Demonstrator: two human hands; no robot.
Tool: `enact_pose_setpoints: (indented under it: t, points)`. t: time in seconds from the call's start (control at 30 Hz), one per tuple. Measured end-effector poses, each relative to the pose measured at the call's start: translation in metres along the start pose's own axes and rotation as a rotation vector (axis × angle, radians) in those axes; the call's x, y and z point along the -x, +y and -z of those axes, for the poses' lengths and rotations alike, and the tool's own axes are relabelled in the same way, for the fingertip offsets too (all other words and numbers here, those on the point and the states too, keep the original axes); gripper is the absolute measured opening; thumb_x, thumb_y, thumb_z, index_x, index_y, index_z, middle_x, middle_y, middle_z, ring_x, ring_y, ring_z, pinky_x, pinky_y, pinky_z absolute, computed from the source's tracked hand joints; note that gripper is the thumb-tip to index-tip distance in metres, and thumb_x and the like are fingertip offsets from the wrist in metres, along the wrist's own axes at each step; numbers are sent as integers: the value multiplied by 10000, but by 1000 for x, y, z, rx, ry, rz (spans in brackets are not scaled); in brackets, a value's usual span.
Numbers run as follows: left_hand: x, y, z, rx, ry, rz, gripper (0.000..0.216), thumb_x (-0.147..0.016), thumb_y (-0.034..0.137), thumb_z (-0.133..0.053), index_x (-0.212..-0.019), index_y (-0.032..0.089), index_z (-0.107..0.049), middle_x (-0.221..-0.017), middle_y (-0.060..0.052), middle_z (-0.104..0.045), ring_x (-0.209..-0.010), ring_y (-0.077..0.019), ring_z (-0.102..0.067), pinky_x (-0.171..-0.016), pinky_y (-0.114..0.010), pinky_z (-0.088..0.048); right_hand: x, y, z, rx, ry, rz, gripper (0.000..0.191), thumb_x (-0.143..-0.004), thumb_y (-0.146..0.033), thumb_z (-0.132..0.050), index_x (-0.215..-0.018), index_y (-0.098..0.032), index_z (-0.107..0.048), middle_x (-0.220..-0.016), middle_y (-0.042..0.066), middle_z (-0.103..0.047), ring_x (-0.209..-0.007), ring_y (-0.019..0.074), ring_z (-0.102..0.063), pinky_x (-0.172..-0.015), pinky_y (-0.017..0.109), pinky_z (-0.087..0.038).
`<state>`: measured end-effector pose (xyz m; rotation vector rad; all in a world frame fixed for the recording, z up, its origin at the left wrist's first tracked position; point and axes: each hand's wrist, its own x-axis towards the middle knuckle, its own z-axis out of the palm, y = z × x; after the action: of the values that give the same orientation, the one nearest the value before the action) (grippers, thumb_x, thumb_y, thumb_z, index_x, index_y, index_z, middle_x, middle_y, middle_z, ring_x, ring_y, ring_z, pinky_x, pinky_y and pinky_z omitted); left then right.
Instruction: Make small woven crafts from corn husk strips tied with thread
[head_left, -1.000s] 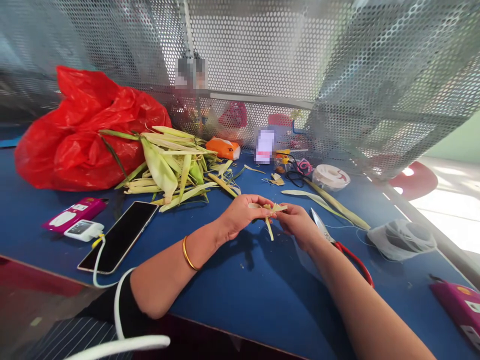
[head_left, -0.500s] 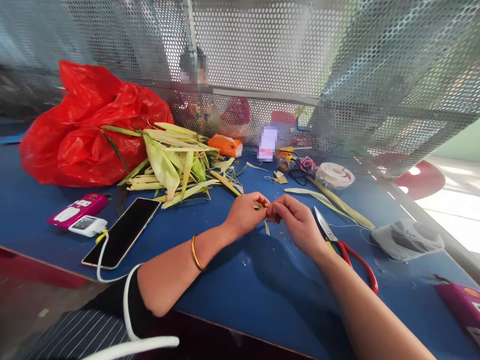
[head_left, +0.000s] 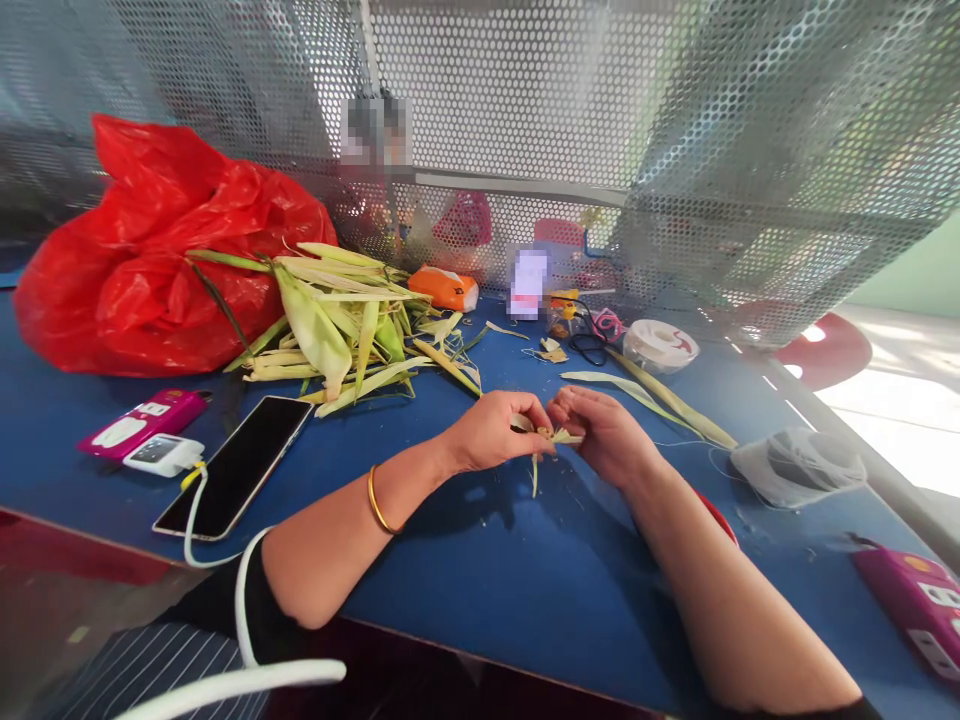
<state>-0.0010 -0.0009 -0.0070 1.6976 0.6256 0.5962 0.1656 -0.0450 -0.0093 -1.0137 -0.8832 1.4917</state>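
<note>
My left hand (head_left: 499,430) pinches a small bundle of pale corn husk (head_left: 553,436) between thumb and fingers, and a thin strip of it dangles below. Close to the bundle's right end is my right hand (head_left: 604,435), its fingers curled together near the left fingertips. Whatever those fingers may hold is too small or hidden to make out. Both hands are just above the blue table (head_left: 480,560). Under my right forearm, a bit of the red handle (head_left: 720,518) of the scissors shows; their blades are hidden. Long husk strips (head_left: 667,400) lie beyond my right hand.
At left, a big red plastic bag (head_left: 172,250) stands behind a heap of corn husks (head_left: 360,330). Nearer lie a phone (head_left: 236,465) and a purple power strip (head_left: 142,420). Tape (head_left: 660,345) and a spool of clear line (head_left: 799,468) sit right. A perforated metal screen (head_left: 510,90) rises behind.
My right hand has turned and drawn slightly away from the left, so the husk bundle shows more between them. My right forearm now covers most of the scissors. The view shifted a little.
</note>
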Motion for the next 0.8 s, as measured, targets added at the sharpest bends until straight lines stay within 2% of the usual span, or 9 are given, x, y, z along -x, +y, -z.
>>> enact_pose_setpoints:
  t: [0.1,0.17,0.37,0.47,0.57,0.63,0.73,0.8]
  points:
    - [-2,1,-1,261,44,22,199,-651,199,-759,-730,144,-585,-695,1,-652,-645,-124,-643,-670,-256,-487,-5,8,2,-225,7,-185,180,-767,-236,-673,-632,-170,-574,-534,-38,-511,-445,75,-405,-474,214,-403]
    - [-2,1,-2,373,95,48,202,-653,188,-771,-739,133,-597,-718,-5,-664,-676,-123,-657,-719,-266,-495,-7,13,0,-309,13,-233,156,-804,-214,-643,-665,-168,-590,-508,-42,-498,-442,75,-428,-482,201,-434]
    - [-3,1,-1,589,230,137,242,-663,160,-794,-852,118,-648,-801,-53,-721,-734,-151,-687,-828,-333,-511,-10,23,-4,-479,4,-235,86,-830,-146,-608,-745,-155,-609,-595,-8,-593,-494,74,-525,-524,175,-493]
    - [-4,1,-1,641,258,217,221,-694,133,-765,-897,110,-680,-808,-66,-730,-716,-145,-684,-850,-340,-514,-10,25,-6,-478,71,-214,107,-851,-160,-599,-745,-153,-614,-630,0,-625,-500,67,-535,-524,171,-497]
    - [-6,0,-1,660,300,290,145,-711,114,-736,-844,116,-680,-780,-59,-726,-691,-135,-673,-827,-322,-518,-9,27,-11,-430,164,-169,117,-844,-186,-621,-732,-153,-627,-652,7,-644,-509,70,-539,-509,176,-483]
    - [-8,-2,-1,613,372,292,100,-723,104,-710,-816,122,-676,-753,-40,-716,-675,-124,-658,-795,-299,-517,-7,28,-16,-353,212,-87,111,-815,-224,-667,-729,-160,-636,-685,13,-657,-565,89,-574,-538,193,-487]
    - [-11,-7,-2,398,482,235,69,-722,106,-683,-787,128,-695,-724,-17,-703,-662,-115,-629,-739,-260,-502,-2,32,-26,-97,287,127,177,-785,-300,-696,-686,-174,-622,-689,11,-648,-622,116,-583,-599,233,-480]
    - [-10,-11,-2,191,500,179,71,-711,127,-677,-771,138,-714,-727,-15,-710,-683,-128,-628,-714,-247,-487,2,34,-32,159,310,265,214,-809,-334,-655,-663,-189,-594,-656,4,-621,-618,129,-554,-615,260,-459]
